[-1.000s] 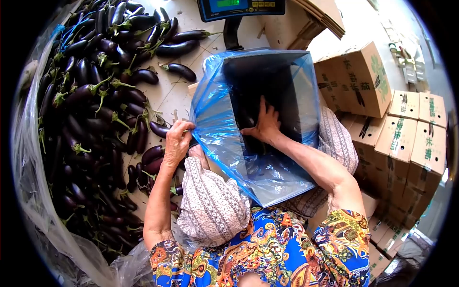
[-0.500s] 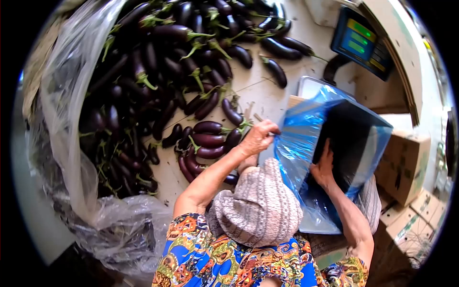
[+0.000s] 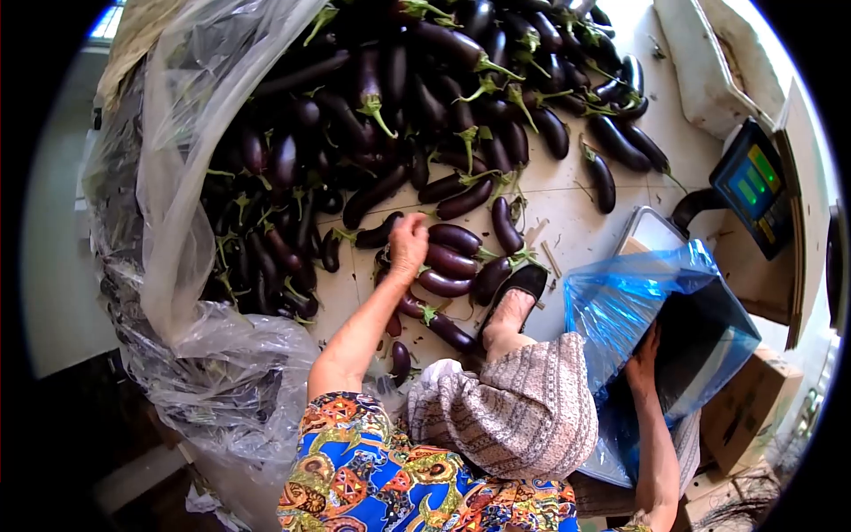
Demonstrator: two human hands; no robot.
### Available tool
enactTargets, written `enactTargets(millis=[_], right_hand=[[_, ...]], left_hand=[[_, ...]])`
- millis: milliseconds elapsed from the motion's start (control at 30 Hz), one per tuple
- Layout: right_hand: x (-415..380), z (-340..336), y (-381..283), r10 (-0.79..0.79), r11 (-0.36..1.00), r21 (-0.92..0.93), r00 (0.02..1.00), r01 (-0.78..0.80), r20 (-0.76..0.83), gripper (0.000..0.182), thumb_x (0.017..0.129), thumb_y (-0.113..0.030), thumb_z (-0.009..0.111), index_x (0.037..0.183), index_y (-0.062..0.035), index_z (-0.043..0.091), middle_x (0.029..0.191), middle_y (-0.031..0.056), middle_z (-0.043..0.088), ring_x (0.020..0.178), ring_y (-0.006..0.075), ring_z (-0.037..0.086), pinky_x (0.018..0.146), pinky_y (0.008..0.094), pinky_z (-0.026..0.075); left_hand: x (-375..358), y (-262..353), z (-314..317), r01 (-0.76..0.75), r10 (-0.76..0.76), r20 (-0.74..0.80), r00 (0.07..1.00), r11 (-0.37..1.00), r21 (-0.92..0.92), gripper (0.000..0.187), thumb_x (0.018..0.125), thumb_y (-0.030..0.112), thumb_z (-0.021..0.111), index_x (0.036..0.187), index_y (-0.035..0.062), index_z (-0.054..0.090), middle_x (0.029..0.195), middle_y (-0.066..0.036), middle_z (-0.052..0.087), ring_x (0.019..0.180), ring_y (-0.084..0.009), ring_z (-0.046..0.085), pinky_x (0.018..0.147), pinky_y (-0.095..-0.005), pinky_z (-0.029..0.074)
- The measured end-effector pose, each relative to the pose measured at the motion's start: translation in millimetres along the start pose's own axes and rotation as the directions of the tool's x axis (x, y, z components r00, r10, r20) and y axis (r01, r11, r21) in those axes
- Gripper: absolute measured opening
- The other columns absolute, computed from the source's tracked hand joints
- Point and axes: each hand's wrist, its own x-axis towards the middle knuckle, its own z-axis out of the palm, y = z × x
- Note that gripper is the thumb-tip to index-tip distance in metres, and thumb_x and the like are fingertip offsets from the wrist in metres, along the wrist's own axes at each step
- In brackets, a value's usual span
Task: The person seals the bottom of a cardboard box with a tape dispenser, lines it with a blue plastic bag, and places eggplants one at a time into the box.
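Note:
My left hand (image 3: 409, 244) is over the near edge of a big pile of eggplants (image 3: 355, 142). Its fingers point down and are partly hidden, between a dark eggplant (image 3: 381, 232) and a group of purple eggplants (image 3: 454, 238). My right hand (image 3: 644, 359) reaches into a tilted box (image 3: 709, 328) lined with a blue plastic bag (image 3: 620, 297). The fingers of that hand lie stretched along the inside of the liner. The deep inside of the box is dark.
A scale display (image 3: 752, 182) with green digits stands behind the box, beside its metal platform (image 3: 654, 229). Clear plastic sheeting (image 3: 182, 177) edges the pile on the left. Cardboard boxes (image 3: 749, 408) are at the right. My foot in a black shoe (image 3: 525, 284) rests beside the eggplants.
My left hand has let go of the blue bag's edge and moved left to the eggplants. My right hand stays inside the box. The view has shifted left.

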Motion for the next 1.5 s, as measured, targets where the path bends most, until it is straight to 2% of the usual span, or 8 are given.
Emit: enactTargets(millis=[600, 833, 933, 1133, 1233, 1300, 1400, 1500], right_hand=[[-23.5, -55.4, -41.8, 0.101, 0.994, 0.02, 0.98, -0.106, 0.173, 0.07, 0.087, -0.029, 0.06, 0.148, -0.0082, 0.034, 0.152, 0.0266, 0.025, 0.139, 0.0447, 0.029, 0.114, 0.0503, 0.027], [-20.7, -60.5, -52.7, 0.171, 0.985, -0.033, 0.968, -0.168, 0.184, 0.066, 0.086, -0.018, 0.059, 0.146, -0.0068, 0.037, 0.151, 0.0262, 0.029, 0.139, 0.0432, 0.03, 0.114, 0.0494, 0.027], [-19.0, -60.0, -52.8, 0.151, 0.989, -0.03, 0.97, -0.148, 0.189, 0.064, 0.085, -0.016, 0.059, 0.144, -0.0048, 0.039, 0.151, 0.0268, 0.03, 0.139, 0.043, 0.029, 0.115, 0.0477, 0.027], [-22.2, -93.7, -78.5, 0.027, 0.998, 0.051, 0.983, -0.036, 0.181, 0.052, 0.083, -0.016, 0.063, 0.131, 0.0008, 0.052, 0.138, 0.03, 0.045, 0.127, 0.0442, 0.045, 0.106, 0.0447, 0.038], [-32.2, -129.8, -104.1, 0.151, 0.906, 0.365, 0.968, -0.217, 0.201, 0.036, 0.089, -0.017, 0.065, 0.116, 0.0051, 0.061, 0.102, 0.0148, 0.069, 0.097, 0.0195, 0.064, 0.087, 0.0322, 0.05], [-38.0, -161.7, -126.1, 0.132, 0.828, 0.52, 0.974, -0.21, 0.183, 0.033, 0.091, -0.017, 0.063, 0.117, 0.0042, 0.062, 0.108, 0.012, 0.068, 0.102, 0.0178, 0.061, 0.091, 0.0303, 0.048], [-35.5, -193.3, -157.1, 0.105, 0.666, 0.732, 0.989, -0.145, 0.101, 0.042, 0.092, -0.018, 0.063, 0.129, -0.0009, 0.056, 0.121, 0.0103, 0.063, 0.112, 0.0193, 0.059, 0.098, 0.0343, 0.046], [-24.6, -202.2, -187.0, -0.129, 0.581, 0.804, 0.99, 0.124, -0.06, 0.069, 0.089, -0.035, 0.065, 0.146, -0.0066, 0.037, 0.142, 0.0152, 0.048, 0.132, 0.0249, 0.046, 0.105, 0.0408, 0.039]], left_hand=[[101.5, -28.3, 63.0, 0.455, -0.455, 0.012, 0.89, 0.89, -0.006, 0.054, 0.071, 0.027, 0.08, 0.111, 0.0013, 0.055, 0.12, -0.023, 0.056, 0.113, -0.0402, 0.053, 0.094, -0.0443, 0.044], [78.1, 74.9, -50.5, -0.234, 0.202, -0.365, 0.909, 0.971, -0.046, 0.047, 0.084, 0.021, 0.072, 0.121, 0.003, 0.051, 0.112, -0.01, 0.048, 0.095, -0.0224, 0.049, 0.081, -0.0348, 0.047], [140.1, 94.9, -77.2, -0.217, 0.271, -0.484, 0.832, 0.962, 0.166, 0.074, 0.083, 0.039, 0.072, 0.135, -0.0024, 0.041, 0.129, -0.022, 0.047, 0.12, -0.0385, 0.041, 0.098, -0.0466, 0.037], [210.9, 108.9, -88.1, 0.006, 0.104, -0.305, 0.947, 0.94, 0.341, 0.048, 0.076, 0.035, 0.076, 0.104, 0.0006, 0.059, 0.1, -0.019, 0.065, 0.093, -0.0351, 0.062, 0.081, -0.0468, 0.049], [162.2, 127.6, -105.9, 0.141, -0.25, -0.071, 0.966, 0.734, -0.664, 0.033, 0.087, 0.028, 0.066, 0.103, -0.0013, 0.063, 0.098, -0.014, 0.07, 0.074, -0.0221, 0.068, 0.065, -0.0317, 0.053], [115.6, 137.4, -116.9, 0.26, 0.074, 0.284, 0.956, 0.234, -0.937, 0.037, 0.095, 0.022, 0.056, 0.122, -0.0034, 0.056, 0.121, -0.023, 0.062, 0.081, -0.0198, 0.065, 0.07, -0.0311, 0.053], [36.9, 218.6, -100.4, 0.519, 0.313, 0.52, 0.795, 0.094, -0.85, 0.052, 0.097, 0.028, 0.053, 0.133, -0.008, 0.046, 0.13, -0.029, 0.054, 0.084, -0.0216, 0.065, 0.076, -0.0326, 0.055], [-13.7, 297.3, -69.5, 0.613, 0.538, 0.739, 0.406, 0.439, -0.657, 0.069, 0.085, 0.035, 0.063, 0.131, -0.011, 0.041, 0.118, -0.027, 0.059, 0.08, -0.023, 0.067, 0.073, -0.0341, 0.056]])
